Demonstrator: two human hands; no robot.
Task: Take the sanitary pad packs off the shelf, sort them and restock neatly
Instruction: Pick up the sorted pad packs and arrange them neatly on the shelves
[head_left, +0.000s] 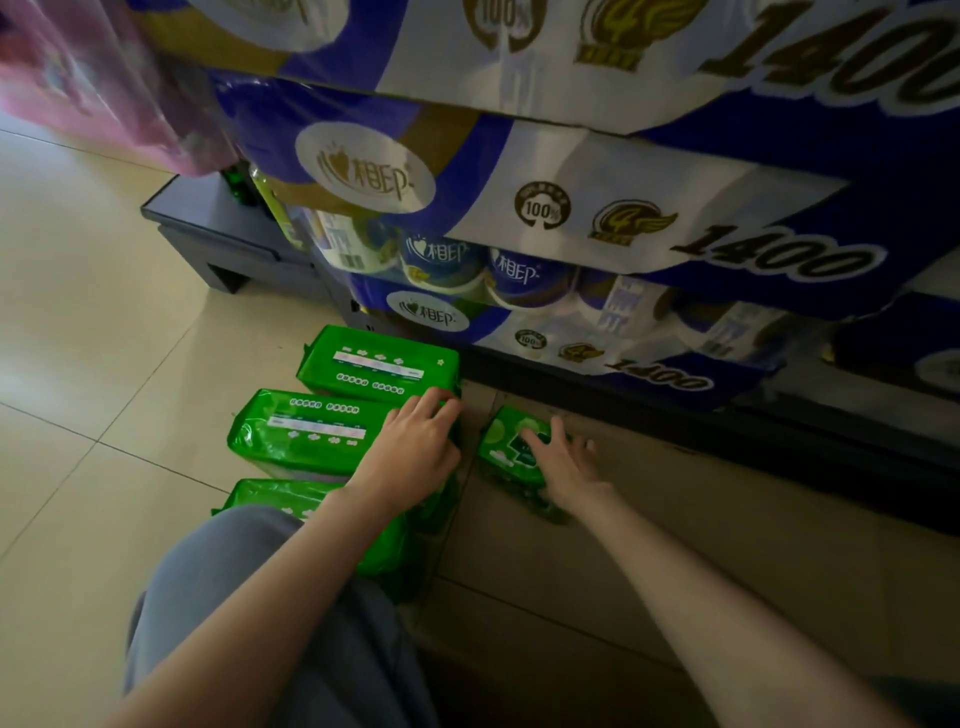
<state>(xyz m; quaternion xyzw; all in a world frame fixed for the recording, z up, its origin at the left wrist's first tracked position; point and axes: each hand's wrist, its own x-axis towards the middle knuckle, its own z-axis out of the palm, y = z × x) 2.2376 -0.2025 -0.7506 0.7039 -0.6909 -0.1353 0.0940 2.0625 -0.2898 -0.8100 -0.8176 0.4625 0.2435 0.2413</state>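
Large green packs: three are seen on the floor left of centre, in a line running toward the bottom of the frame: far pack (378, 364), middle pack (306, 431), near pack (311, 512), the last partly hidden by an arm and a knee.
Small green pack (506, 441): laid just right of centre, apart from the line, on the dim floor below the shelf (727, 415).
Handling: the packs are judged light, soft and squashable, in glossy film likely to slip; a hold across the short sides or a flat palm on top is advised.
Left hand (415, 441): rested on the right end of the middle pack, fingers lightly bent, fingertips reaching the far pack's edge; nothing is gripped.
Right hand (563, 462): spread flat, fingers straight, laid on the small pack's near right side.
Background: stacked tissue bundles (597, 208) fill the upper frame.
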